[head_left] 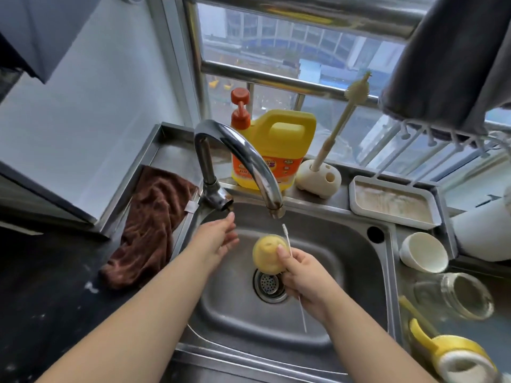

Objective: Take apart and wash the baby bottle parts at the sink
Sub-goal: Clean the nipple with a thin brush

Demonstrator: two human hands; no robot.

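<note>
Head view: the right hand is gripping a yellowish bottle part plus a thin straw brush, both held over the sink just below the faucet spout. The left hand is empty with fingers relaxed, reaching up toward the tap handle (no water visible yet). Looks like the rinsing step; next move is probably turning the tap on.

head view | worn high, facing forward and down | close over sink | wide-angle
</note>
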